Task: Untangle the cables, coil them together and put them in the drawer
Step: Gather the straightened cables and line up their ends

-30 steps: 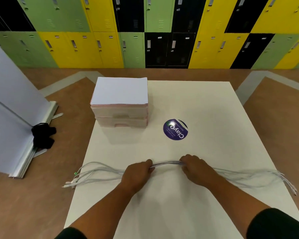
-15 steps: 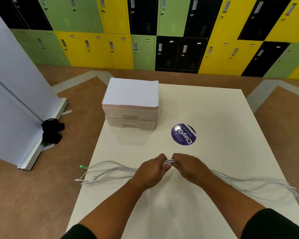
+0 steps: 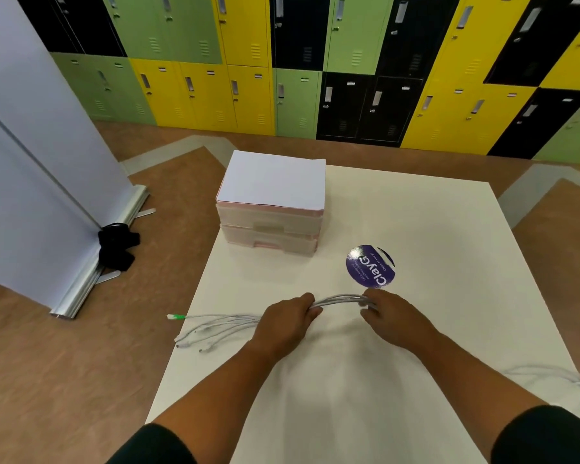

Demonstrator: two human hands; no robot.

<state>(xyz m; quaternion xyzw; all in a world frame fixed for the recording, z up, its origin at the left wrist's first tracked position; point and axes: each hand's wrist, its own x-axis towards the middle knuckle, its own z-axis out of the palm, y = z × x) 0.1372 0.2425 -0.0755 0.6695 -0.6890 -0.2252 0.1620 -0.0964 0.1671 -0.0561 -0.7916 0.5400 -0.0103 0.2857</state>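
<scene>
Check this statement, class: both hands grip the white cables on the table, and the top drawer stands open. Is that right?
No. The head view shows the drawer unit with both drawers shut. The left hand and right hand do grip the cables on the table.

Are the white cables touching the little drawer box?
Apart. The head view shows a strip of bare table between the cables and the drawer box.

Round purple sticker (image 3: 370,266) on white table (image 3: 416,212), centre-right of frame. Large white lettering, turned away from viewer, reads "Clay" plus one more character, G or Q, unclear. Smaller lines beside it too fine to read. Tags on lockers (image 3: 248,95), upper frame: illegible.
</scene>
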